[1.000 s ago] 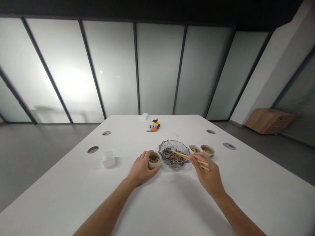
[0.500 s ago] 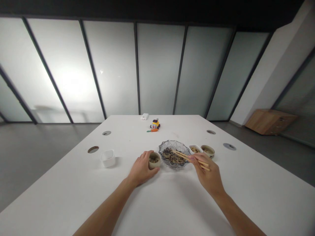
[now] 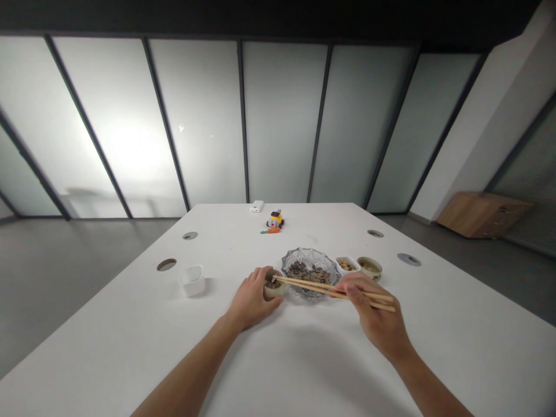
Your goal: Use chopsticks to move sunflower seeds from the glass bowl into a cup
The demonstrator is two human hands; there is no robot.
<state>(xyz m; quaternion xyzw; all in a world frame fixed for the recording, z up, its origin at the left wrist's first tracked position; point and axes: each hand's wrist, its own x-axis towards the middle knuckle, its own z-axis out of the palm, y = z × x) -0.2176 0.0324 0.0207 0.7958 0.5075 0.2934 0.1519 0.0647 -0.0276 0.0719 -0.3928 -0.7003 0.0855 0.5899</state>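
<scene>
My left hand [image 3: 249, 302] is wrapped around the side of a small beige cup [image 3: 275, 292], which stands on the table with dark, seed-like bits in it. Between the fingers of my right hand [image 3: 377, 313] is a pair of wooden chopsticks [image 3: 319, 287]. Their tips reach over the cup's mouth, with a small pale bit at the tips that is too small to name. Beneath the chopsticks, right of the cup, sits a clear glass bowl [image 3: 303, 255] holding striped pieces that look like sunflower seeds [image 3: 319, 276].
Behind my right hand stand a white dish [image 3: 357, 266] of pale brown pieces and another beige cup [image 3: 375, 271]. A white container [image 3: 192, 282] is at left. Farther back on the table [image 3: 278, 359] are a toy vehicle [image 3: 275, 220], a toy carrot [image 3: 271, 230] and a white box-shaped device [image 3: 257, 206].
The chopsticks have moved left from the glass bowl's seeds to over the beige cup, and my right hand has turned with them. My left hand keeps its grip on the cup.
</scene>
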